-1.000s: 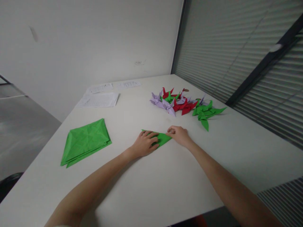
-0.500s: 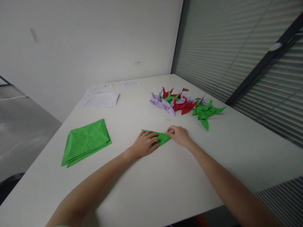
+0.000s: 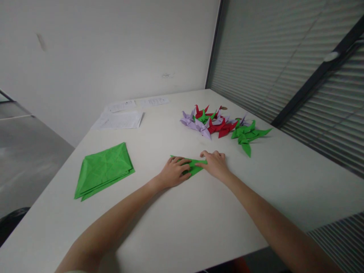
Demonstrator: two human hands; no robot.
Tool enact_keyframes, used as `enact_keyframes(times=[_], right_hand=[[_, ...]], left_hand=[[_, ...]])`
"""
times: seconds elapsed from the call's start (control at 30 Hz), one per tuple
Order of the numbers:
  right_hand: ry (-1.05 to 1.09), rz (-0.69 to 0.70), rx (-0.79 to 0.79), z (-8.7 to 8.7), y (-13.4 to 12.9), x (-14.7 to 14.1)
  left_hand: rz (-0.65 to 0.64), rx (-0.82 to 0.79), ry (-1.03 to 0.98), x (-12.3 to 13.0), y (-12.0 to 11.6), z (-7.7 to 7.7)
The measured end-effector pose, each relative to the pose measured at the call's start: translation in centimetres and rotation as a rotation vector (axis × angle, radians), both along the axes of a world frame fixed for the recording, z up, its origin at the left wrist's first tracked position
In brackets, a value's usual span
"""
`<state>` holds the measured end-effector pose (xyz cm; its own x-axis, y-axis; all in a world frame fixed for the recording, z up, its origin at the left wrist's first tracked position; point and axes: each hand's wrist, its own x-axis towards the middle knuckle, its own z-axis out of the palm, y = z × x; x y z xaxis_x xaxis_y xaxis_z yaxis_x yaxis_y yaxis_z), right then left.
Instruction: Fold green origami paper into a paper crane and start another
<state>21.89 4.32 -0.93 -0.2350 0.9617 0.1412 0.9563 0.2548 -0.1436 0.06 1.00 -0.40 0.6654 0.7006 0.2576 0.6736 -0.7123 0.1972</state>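
Observation:
A folded piece of green origami paper [image 3: 195, 170] lies flat on the white table between my two hands. My left hand [image 3: 175, 171] rests on its left part with the fingers spread, pressing it against the table and covering much of it. At its right end is my right hand [image 3: 214, 163]; the thumb lies over the paper, and the index finger is apart from the thumb above the far edge. The other fingers of the right hand are curled.
A stack of creased green paper [image 3: 105, 167] is on the left. Several folded paper cranes [image 3: 222, 127] in purple, red and green are grouped at the back right. Printed sheets [image 3: 122, 120] lie at the far left, near the wall. Window blinds [image 3: 261, 60] line the right side.
My right thumb and index finger have parted from their pinch at the paper's right end, and the thumb has slid left over the paper. My left hand stays in place.

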Motion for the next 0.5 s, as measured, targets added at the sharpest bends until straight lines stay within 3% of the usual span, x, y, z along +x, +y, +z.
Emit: enact_keyframes(times=[0.33, 0.5], right_hand=[[0.126, -0.065, -0.183, 0.6, 1.4, 3.1], [0.137, -0.097, -0.197, 0.4, 1.9, 4.4]], left_hand=[[0.004, -0.012, 0.013, -0.2, -0.1, 0.0], [0.003, -0.008, 0.014, -0.3, -0.1, -0.1]])
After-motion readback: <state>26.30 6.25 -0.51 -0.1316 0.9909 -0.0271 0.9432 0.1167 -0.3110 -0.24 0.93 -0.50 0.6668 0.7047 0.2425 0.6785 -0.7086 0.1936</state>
